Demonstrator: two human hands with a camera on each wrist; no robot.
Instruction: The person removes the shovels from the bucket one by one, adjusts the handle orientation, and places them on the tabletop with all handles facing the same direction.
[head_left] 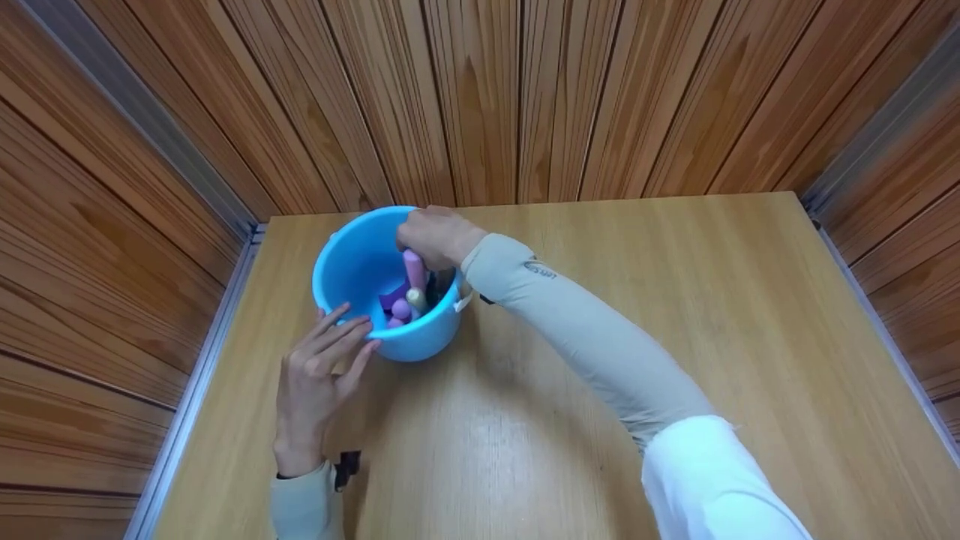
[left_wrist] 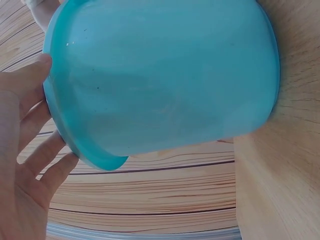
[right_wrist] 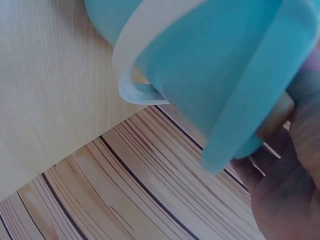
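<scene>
A light-blue bucket (head_left: 417, 346) stands upright at the table's back left. My left hand (head_left: 319, 382) rests on its near-left rim, fingers spread and nearly straight; in the left wrist view the fingertips (left_wrist: 67, 160) touch the rim's edge. My right hand (head_left: 439, 236) reaches over the far-right rim with bent fingers, its fingertips hidden in the head view. Just under it stands a pinkish-purple rod-shaped thing (head_left: 414, 271); I cannot tell whether the hand grips it. Beside it in the bucket lie purple pieces (head_left: 401, 309), a pale round-ended thing (head_left: 415, 298) and something dark (head_left: 439, 285).
A white carrying handle (right_wrist: 122, 65) hangs on the bucket's right side. The bucket stands on a light wooden table (head_left: 570, 390). Wood-plank walls (head_left: 487, 97) rise at the back and both sides, with metal rails (head_left: 199, 382) along the table's side edges.
</scene>
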